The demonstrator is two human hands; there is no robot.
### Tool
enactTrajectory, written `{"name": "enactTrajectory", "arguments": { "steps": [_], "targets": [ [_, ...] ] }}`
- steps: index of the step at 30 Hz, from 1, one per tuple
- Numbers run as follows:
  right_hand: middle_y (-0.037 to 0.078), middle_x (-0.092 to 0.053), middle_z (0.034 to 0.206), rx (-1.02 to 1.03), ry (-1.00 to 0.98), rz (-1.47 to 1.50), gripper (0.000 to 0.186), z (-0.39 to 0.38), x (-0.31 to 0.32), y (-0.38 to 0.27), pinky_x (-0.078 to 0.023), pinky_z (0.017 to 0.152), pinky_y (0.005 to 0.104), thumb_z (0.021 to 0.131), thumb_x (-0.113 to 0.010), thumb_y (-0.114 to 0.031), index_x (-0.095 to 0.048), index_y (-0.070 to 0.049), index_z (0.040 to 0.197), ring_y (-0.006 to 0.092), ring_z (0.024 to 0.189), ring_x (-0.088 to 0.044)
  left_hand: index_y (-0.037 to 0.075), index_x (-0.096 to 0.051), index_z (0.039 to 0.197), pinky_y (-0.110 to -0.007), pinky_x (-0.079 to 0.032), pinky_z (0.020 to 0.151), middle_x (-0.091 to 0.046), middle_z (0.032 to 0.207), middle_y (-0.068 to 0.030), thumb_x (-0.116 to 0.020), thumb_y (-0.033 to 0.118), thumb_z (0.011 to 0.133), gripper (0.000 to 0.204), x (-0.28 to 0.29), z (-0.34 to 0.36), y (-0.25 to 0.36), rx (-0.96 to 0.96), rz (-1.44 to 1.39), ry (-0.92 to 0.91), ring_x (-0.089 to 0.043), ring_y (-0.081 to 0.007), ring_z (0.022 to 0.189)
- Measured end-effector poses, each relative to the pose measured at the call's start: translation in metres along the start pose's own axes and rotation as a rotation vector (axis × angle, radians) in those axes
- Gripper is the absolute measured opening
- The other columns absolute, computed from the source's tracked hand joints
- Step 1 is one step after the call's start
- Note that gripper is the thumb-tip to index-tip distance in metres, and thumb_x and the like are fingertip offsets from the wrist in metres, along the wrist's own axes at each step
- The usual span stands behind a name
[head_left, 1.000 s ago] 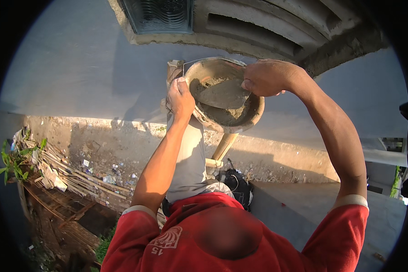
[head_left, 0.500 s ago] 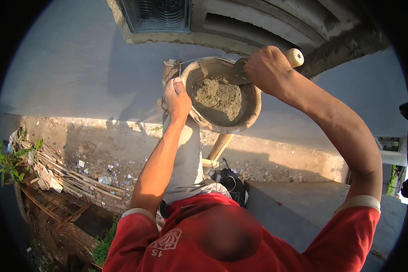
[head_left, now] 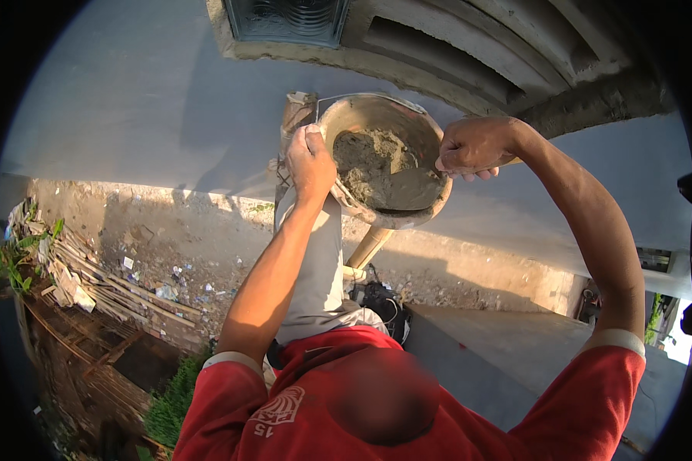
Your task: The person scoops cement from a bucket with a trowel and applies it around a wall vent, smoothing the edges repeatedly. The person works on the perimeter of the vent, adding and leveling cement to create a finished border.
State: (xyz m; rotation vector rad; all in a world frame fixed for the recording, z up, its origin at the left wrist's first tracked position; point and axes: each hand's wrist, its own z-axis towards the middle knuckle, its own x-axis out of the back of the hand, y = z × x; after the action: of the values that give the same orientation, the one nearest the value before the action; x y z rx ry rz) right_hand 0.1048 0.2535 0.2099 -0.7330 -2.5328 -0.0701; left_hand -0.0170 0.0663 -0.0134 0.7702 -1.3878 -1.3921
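A worn round bucket (head_left: 430, 131) half full of grey mortar (head_left: 365, 157) is held up against a grey wall. My left hand (head_left: 310, 163) grips its left rim, with the thumb over the edge. My right hand (head_left: 475, 146) is closed on the handle of a trowel at the bucket's right rim. The trowel blade (head_left: 409, 189) lies flat in the mortar near the lower wall of the bucket. My red sleeves fill the lower part of the view.
A glass-block window (head_left: 284, 17) and stepped concrete mouldings (head_left: 507, 54) sit above the bucket. A bamboo pole (head_left: 369, 247) slants below it. Far below are littered ground, piled sticks (head_left: 92, 284), green plants (head_left: 8, 257) and a black bag (head_left: 380, 301).
My right hand came down from above the rim and the trowel blade went into the mortar. The bucket shifted slightly right and tilted more towards me.
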Motion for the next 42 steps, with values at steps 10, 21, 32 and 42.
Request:
{"name": "enactTrajectory", "arguments": {
  "steps": [10,21,32,42],
  "targets": [
    [0.007,-0.068,0.075,-0.115,0.018,0.398,0.044,-0.014,-0.023,0.026,-0.055,0.051,0.0356,0.100,-0.053,-0.044,-0.071,-0.005,0.096,0.0168,0.057,-0.064,-0.005,-0.066,0.101,-0.049,-0.048,0.081,-0.068,0.088,-0.0222,-0.048,0.025,0.109,0.036,0.000,0.002,-0.004,0.004,0.000,-0.012,-0.065,-0.0390,0.084],
    [0.010,-0.064,0.072,0.011,0.385,0.203,0.046,0.008,-0.046,0.004,-0.056,0.057,0.0394,0.106,-0.046,-0.036,-0.069,0.002,0.093,0.0196,0.061,-0.065,-0.005,-0.067,0.103,-0.048,-0.049,0.083,-0.070,0.091,-0.0229,-0.048,0.027,0.108,0.037,-0.001,0.001,-0.007,0.001,-0.038,-0.021,-0.067,-0.0387,0.087],
    [0.021,-0.069,0.078,0.082,0.300,-0.140,0.037,0.017,-0.036,0.002,-0.055,0.083,0.0521,0.107,-0.051,-0.028,-0.073,0.001,0.101,0.0363,0.081,-0.072,-0.004,-0.065,0.099,-0.050,-0.048,0.080,-0.068,0.086,-0.0226,-0.049,0.027,0.107,0.036,0.000,0.004,-0.008,-0.028,0.003,-0.007,-0.065,-0.0410,0.082],
    [0.019,-0.078,0.093,-0.124,0.690,-0.455,0.020,-0.025,-0.046,0.013,-0.060,0.083,0.0498,0.090,-0.064,-0.016,-0.080,-0.004,0.091,0.0384,0.090,-0.076,-0.004,-0.065,0.098,-0.050,-0.047,0.079,-0.067,0.086,-0.0235,-0.049,0.027,0.107,0.036,0.000,0.002,-0.007,-0.037,0.022,0.005,-0.064,-0.0421,0.081]
  ]
}}
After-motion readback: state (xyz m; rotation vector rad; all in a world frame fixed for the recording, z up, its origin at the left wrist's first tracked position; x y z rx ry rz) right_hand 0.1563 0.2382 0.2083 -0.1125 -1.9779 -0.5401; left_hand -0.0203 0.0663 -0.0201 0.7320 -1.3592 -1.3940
